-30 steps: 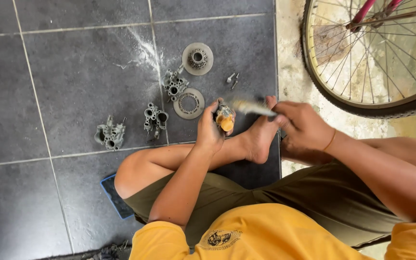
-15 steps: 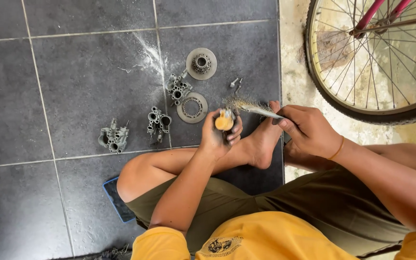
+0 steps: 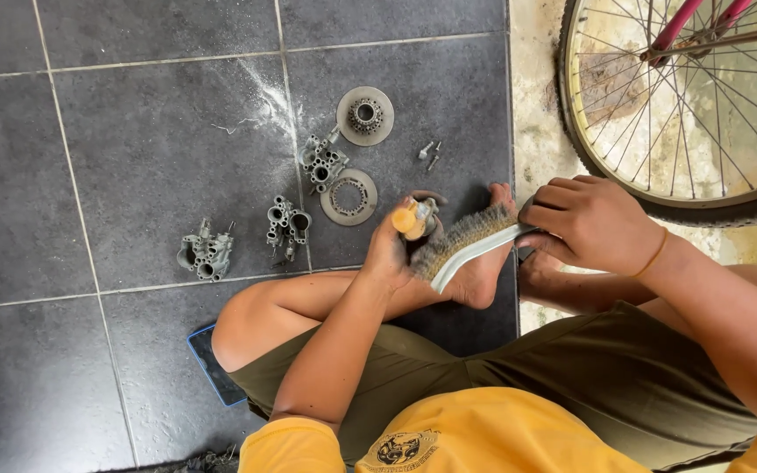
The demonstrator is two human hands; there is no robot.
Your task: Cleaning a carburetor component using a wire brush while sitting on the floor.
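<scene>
I sit cross-legged on grey floor tiles. My left hand [image 3: 393,250] grips a small metal part with a yellow-orange piece [image 3: 413,217] above my foot. A wire brush [image 3: 464,245] with a white handle is in my right hand [image 3: 590,223], its bristles against the part. On the tiles just beyond lie three grey cast metal bodies: one at the left [image 3: 205,253], one in the middle [image 3: 286,224], one further back [image 3: 322,162]. Two round metal discs [image 3: 349,197] [image 3: 365,115] and two small screws [image 3: 429,153] lie beside them.
A bicycle wheel [image 3: 659,188] with spokes and a pink frame stands at the upper right over a pale concrete strip. A dark flat object with a blue edge [image 3: 214,368] pokes out under my left leg. White dust streaks the tile [image 3: 265,92].
The brush has swung down from pointing over the part to lying across it beside my left hand. The view has shifted slightly; the parts on the floor have not moved.
</scene>
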